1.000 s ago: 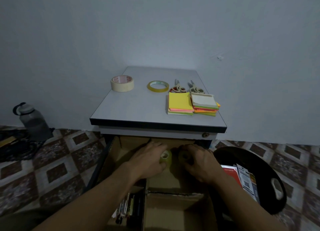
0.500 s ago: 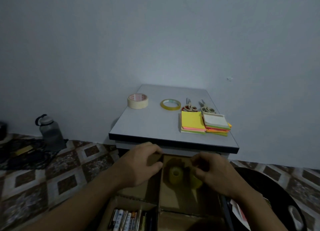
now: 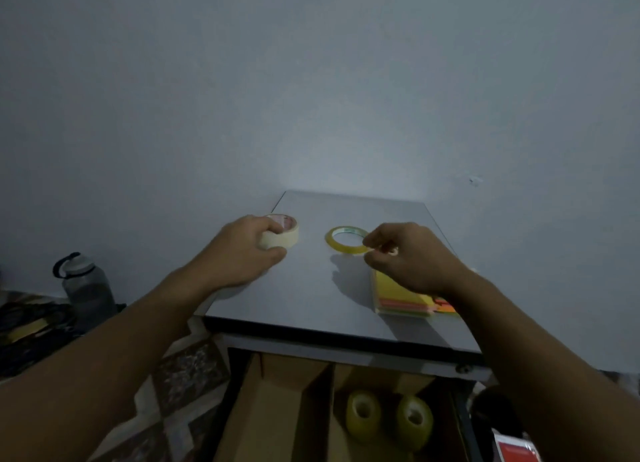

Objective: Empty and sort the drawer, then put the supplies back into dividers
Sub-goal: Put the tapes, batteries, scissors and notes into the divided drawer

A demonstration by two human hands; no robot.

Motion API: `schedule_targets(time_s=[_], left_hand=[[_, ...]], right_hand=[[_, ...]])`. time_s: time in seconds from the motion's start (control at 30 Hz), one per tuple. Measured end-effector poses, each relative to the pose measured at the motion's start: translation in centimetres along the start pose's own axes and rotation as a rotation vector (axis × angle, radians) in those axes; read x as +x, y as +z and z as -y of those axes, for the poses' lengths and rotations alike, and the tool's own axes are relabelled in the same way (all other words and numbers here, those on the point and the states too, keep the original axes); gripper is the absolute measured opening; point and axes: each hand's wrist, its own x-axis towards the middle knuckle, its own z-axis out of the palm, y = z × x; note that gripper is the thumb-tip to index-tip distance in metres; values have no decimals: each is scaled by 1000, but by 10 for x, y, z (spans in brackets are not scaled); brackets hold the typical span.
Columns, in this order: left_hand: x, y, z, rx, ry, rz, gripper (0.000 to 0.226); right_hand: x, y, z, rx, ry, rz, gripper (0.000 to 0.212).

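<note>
1. Two hands are working over the grey worktop [image 3: 311, 298], which is standing against a pale wall.
2. The left hand [image 3: 242, 253] is gripping the cream masking tape roll [image 3: 282, 238], with its fingers over the roll's far top edge and its thumb against the near side. The roll is lying flat at the worktop's far left.
3. The right hand [image 3: 412, 259] is hanging with curled fingers at the right rim of the thin yellow tape ring [image 3: 329, 240]. The ring is lying flat to the right of the masking tape roll and apart from it. Whether the fingertips are actually pinching the ring cannot be told.
4. A stack of coloured sticky notes [image 3: 398, 298] is lying at the worktop's near right, partly covered by the right wrist.
5. Beneath the worktop the drawer [image 3: 277, 375] is standing open, and cardboard dividers [image 3: 320, 402] are splitting it into compartments.
6. Two clear tape rolls [image 3: 363, 415] are standing on edge, side by side, in the right compartment.
7. A dark water bottle [image 3: 88, 288] is standing on the tiled floor to the left.
</note>
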Motion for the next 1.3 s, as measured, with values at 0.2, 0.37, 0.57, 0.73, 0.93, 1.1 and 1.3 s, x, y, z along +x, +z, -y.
schedule_targets(time_s=[0.2, 0.37, 0.57, 0.73, 0.93, 1.1, 1.3], left_hand=[[50, 16, 24, 49, -52, 37, 41], [69, 33, 53, 94, -62, 93, 30], [69, 37, 59, 116, -38, 42, 10], [60, 30, 54, 119, -46, 34, 28], [32, 2, 24, 54, 15, 6, 11], [-7, -20, -12, 18, 64, -33, 11], [-51, -26, -46, -30, 130, -41, 12]], right_hand=[[68, 22, -24, -157, 66, 83, 36], [91, 43, -28, -345, 88, 183, 38], [97, 59, -26, -420, 46, 183, 20], [93, 57, -23, -412, 3, 123, 20], [64, 31, -3, -287, -44, 51, 15], [22, -3, 19, -126, -79, -23, 16], [-36, -30, 27, -85, -80, -152, 12]])
